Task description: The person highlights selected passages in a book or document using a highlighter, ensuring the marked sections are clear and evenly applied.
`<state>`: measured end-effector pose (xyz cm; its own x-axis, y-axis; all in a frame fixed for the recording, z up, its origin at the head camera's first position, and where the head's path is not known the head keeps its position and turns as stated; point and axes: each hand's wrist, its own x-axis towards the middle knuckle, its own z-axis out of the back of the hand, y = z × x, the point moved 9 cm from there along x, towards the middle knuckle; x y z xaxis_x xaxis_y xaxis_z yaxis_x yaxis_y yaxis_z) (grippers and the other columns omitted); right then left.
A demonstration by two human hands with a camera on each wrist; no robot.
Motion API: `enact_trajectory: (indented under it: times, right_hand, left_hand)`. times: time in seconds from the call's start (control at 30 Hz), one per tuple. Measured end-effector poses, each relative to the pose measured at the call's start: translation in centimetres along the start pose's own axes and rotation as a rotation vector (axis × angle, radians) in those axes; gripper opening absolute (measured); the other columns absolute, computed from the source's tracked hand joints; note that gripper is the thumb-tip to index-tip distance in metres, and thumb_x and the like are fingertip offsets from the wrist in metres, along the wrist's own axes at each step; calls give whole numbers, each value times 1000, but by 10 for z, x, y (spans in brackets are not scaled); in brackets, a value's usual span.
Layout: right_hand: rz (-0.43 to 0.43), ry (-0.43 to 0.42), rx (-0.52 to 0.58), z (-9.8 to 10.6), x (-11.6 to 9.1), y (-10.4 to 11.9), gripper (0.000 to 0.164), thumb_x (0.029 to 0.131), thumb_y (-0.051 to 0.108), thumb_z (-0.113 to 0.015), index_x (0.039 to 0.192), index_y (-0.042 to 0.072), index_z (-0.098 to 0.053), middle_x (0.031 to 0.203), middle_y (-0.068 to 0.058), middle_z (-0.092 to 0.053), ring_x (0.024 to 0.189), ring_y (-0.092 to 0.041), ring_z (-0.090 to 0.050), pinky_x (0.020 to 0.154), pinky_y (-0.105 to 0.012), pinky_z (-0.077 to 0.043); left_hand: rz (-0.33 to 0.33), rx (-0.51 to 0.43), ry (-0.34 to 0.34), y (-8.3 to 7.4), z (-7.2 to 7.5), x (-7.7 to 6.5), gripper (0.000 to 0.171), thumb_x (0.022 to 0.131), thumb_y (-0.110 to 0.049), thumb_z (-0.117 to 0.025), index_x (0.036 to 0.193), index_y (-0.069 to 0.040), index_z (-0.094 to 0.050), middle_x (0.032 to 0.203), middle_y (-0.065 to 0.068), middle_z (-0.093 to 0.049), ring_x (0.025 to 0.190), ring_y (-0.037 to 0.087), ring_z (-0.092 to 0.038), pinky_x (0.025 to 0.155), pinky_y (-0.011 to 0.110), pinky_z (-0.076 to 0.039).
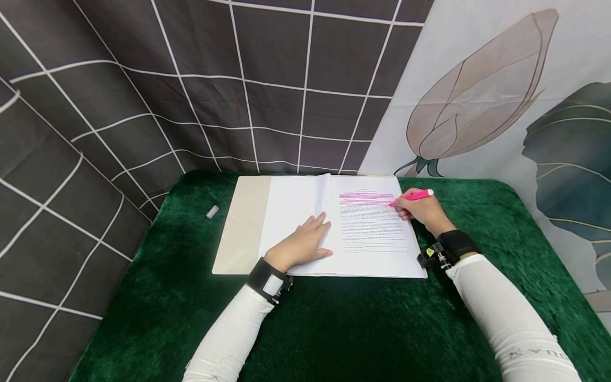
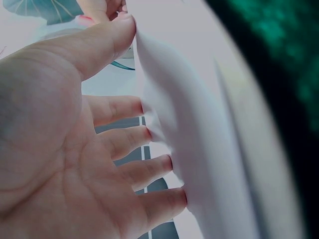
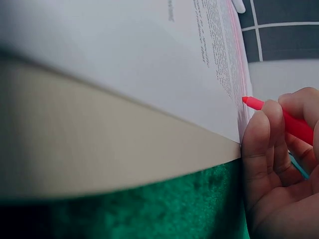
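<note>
A booklet lies spread on the green cloth, its right-hand printed page marked with several pink lines near the top. My right hand pinches a pink highlighter, tip at the right end of the marked lines. In the right wrist view the highlighter slants between thumb and fingers, and the hand's edge rests by the page's side. My left hand rests on the blank left page near the fold, fingers spread. The left wrist view shows its fingertips pressing the white paper.
A beige cover flap extends at the booklet's left. Farther left, a small pale piece lies on the green cloth; its kind is unclear. A dark gridded curtain hangs behind the table.
</note>
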<state>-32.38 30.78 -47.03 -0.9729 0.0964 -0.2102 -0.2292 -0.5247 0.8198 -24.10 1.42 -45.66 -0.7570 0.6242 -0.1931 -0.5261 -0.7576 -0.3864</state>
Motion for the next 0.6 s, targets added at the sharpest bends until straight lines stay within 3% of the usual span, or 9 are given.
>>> enact_trajectory:
  times: [0.6]
  right_hand:
    - [-1, 5, 41, 4, 0, -4, 35, 93, 27, -65, 108, -3, -60, 87, -10, -69, 65, -12, -63, 58, -16, -56]
  left_hand:
    - [4, -9, -2, 1, 0, 0, 75, 94, -45, -57, 152, -6, -30, 164, 13, -9, 147, 36, -12, 115, 58, -23]
